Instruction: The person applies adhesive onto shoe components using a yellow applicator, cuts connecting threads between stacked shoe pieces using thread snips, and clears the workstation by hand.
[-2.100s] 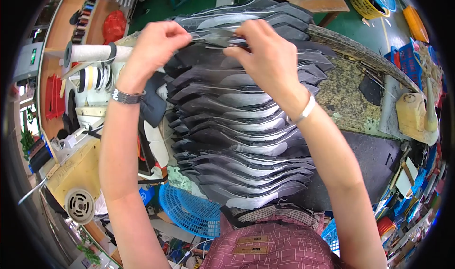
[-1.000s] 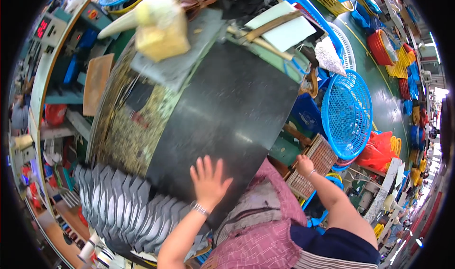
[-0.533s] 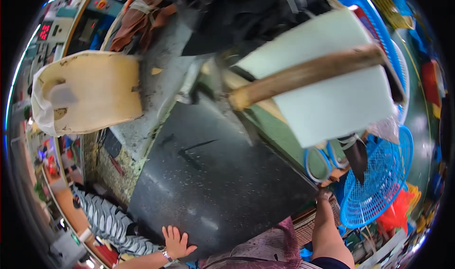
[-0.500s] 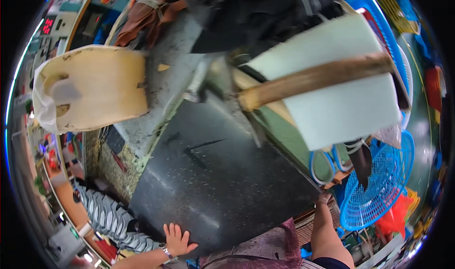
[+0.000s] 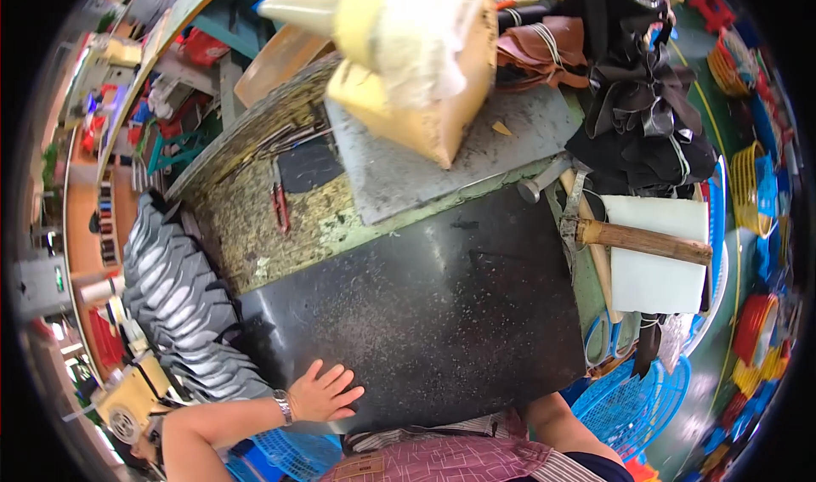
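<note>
My left hand (image 5: 325, 393) rests flat with spread fingers on the near left part of a black board (image 5: 408, 312); a metal watch band circles its wrist. My right forearm (image 5: 563, 427) reaches under the board's near right edge, where the hand is hidden. Beyond the board's right edge, a hammer (image 5: 642, 241) with a wooden handle lies across a white block (image 5: 667, 269). Blue-handled scissors (image 5: 599, 337) sit just below that block.
A stack of grey curved pieces (image 5: 183, 303) stands left of the board. Behind it lie a red-handled tool (image 5: 280, 208) and a grey slab (image 5: 374, 180), with a yellowish container (image 5: 425, 99) on it. Black material bundles (image 5: 650, 116) sit far right, a blue basket (image 5: 646, 405) near right.
The view has swung left. My right hand, earlier at the board's right corner, has gone under the near edge out of sight. My left hand stays flat on the board.
</note>
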`<action>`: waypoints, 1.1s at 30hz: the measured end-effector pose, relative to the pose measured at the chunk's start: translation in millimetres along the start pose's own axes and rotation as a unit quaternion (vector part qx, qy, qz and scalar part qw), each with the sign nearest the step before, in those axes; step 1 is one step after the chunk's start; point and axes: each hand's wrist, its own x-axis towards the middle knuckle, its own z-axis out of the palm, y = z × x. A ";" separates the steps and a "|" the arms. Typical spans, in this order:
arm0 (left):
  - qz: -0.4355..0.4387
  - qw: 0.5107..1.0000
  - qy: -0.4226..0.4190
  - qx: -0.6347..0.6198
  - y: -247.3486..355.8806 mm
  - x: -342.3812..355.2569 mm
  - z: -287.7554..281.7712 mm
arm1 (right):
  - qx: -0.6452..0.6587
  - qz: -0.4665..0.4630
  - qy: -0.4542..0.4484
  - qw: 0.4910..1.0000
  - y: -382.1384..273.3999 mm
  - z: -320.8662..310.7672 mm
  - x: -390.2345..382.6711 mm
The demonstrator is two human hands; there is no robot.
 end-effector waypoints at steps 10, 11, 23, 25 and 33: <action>-0.192 0.953 0.230 -0.046 8.5 94.9 -13.3 | 0.243 -0.270 -0.070 0.929 -127.7 -225.7 -153.9; -0.214 0.941 0.261 -0.028 -6.5 111.9 -20.6 | 0.228 -0.381 0.091 0.891 -135.0 -238.0 -140.9; -0.267 0.904 0.333 0.023 36.0 198.9 -6.6 | -0.109 -0.594 0.330 0.726 -172.8 -183.6 -125.1; -0.131 0.939 0.316 0.031 94.3 201.9 -1.7 | -0.087 -0.620 0.304 0.718 -138.0 -164.7 -154.9; 0.176 0.915 -0.043 -0.361 197.5 138.1 -30.5 | 0.508 -0.272 0.348 0.740 -35.7 -182.8 -193.9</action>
